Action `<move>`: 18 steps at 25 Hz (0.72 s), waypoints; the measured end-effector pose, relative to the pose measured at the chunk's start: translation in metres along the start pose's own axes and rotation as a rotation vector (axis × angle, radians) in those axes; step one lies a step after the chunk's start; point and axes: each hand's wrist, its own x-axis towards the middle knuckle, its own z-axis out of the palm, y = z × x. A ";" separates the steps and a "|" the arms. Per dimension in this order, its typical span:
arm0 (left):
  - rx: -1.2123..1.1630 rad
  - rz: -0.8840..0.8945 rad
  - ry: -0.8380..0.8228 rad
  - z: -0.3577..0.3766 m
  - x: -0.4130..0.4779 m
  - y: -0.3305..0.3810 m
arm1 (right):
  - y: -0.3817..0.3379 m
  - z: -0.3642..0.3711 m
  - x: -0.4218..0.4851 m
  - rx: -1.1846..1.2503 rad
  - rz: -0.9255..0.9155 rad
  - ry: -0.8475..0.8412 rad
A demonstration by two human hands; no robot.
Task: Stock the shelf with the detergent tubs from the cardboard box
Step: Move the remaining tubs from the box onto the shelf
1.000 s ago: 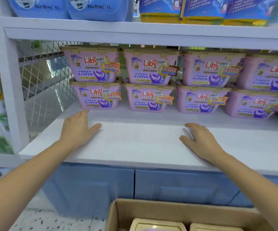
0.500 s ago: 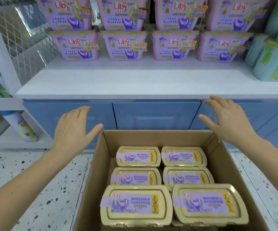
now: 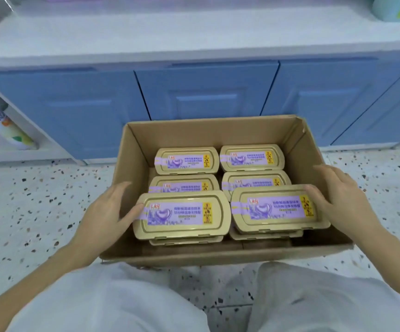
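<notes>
While the person crouches over it, the cardboard box (image 3: 208, 133) sits open on the speckled floor (image 3: 26, 200), just in front of the blue cabinet doors (image 3: 206, 92) below the white shelf (image 3: 194, 32). Inside the box, detergent tubs with gold lids and purple labels lie in two columns of three. The back-left tub (image 3: 187, 160) and back-right tub (image 3: 251, 157) are beside the far wall, and the middle-left tub (image 3: 184, 185) and middle-right tub (image 3: 254, 182) are partly covered by the nearer pair. The front-left tub (image 3: 182, 214) and front-right tub (image 3: 275, 208) ride higher than the rest, each resting on another tub whose lid edge peeks out beneath it.

The left hand (image 3: 105, 214) reaches in over the box's left wall. Its thumb lies on the left end of the front-left tub's lid, and its fingers are spread apart and nearly straight along that tub's side. The right hand (image 3: 342, 197) comes in over the right wall, with its thumb touching the right end of the front-right tub's lid and its fingers apart and extended above the box edge. Neither hand has closed round a tub, and both front tubs sit level on the tubs below.

White trousers (image 3: 98, 303) fill the bottom of the view on both sides of the box's near wall. A white bottle (image 3: 7, 125) leans on a low ledge at the far left, and a pale green container (image 3: 398, 8) stands on the shelf at the upper right.
</notes>
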 end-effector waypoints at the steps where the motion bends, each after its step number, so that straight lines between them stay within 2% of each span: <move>1: -0.020 -0.003 -0.016 0.004 -0.004 -0.002 | 0.002 0.005 -0.005 0.017 0.018 -0.012; 6: -0.099 -0.068 -0.108 0.024 -0.016 0.003 | 0.005 0.023 -0.020 0.098 0.122 -0.060; 9: -0.143 -0.172 -0.162 0.032 -0.013 0.003 | 0.003 0.030 -0.019 0.156 0.272 -0.099; 11: -0.285 -0.270 -0.222 0.037 -0.013 0.004 | 0.007 0.032 -0.014 0.297 0.373 -0.152; 13: -0.527 -0.358 -0.254 0.039 -0.010 0.003 | 0.009 0.032 -0.011 0.514 0.500 -0.185; 15: -0.664 -0.387 -0.279 0.037 -0.009 0.003 | 0.011 0.034 -0.009 0.633 0.585 -0.188; 18: -0.605 -0.375 -0.257 0.035 -0.008 -0.001 | 0.015 0.031 -0.005 0.586 0.625 -0.251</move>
